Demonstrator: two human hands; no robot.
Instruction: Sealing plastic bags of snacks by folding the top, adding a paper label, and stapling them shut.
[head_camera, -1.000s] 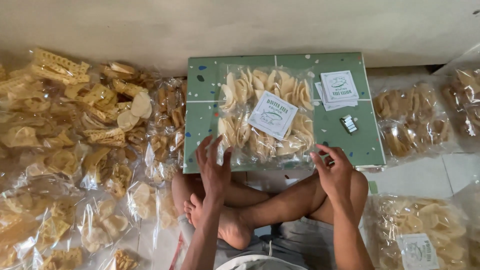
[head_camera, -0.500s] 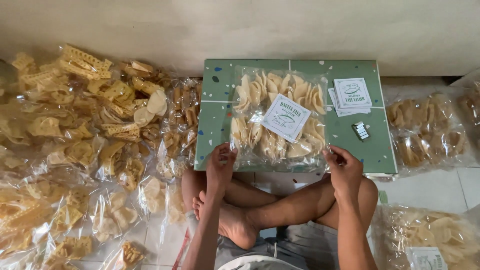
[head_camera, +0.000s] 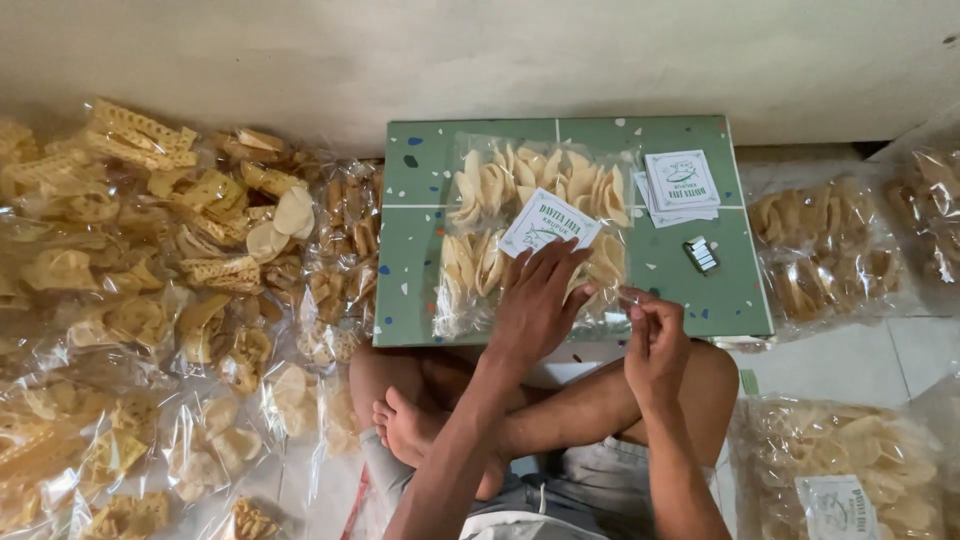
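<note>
Clear bag of crackers (head_camera: 530, 235): 1 item, transparent plastic, filled with pale curved crackers in 2 rows, lying flat on the green speckled board (head_camera: 420, 290). A white printed label card (head_camera: 548, 228) sits inside or on its upper face; which of the 2 cannot be told.

Change noted: half a second ago both hands rested at the bag's near edge; now the left hand (head_camera: 535, 305) has moved up onto the bag, fingers spread wide and flat, fingertips touching the label card. The right hand (head_camera: 655, 345) has lifted off the board and is pinched narrow on the bag's near right corner of loose plastic. Judged: the bag is being pressed flat and its open end gathered, so sealing looks close at hand.

Board, further contents: 1 small stack of white label cards (head_camera: 680, 185) at the upper right; 1 small dark stapler-like object (head_camera: 701, 255) just below it, kind uncertain.

Surroundings: board rests over the person's crossed legs, against a plain pale wall (head_camera: 480, 60). Pale tiled floor. Many filled cracker bags (head_camera: 150, 300) heaped to the left; further filled bags (head_camera: 820, 250) to the right, 1 labelled.
</note>
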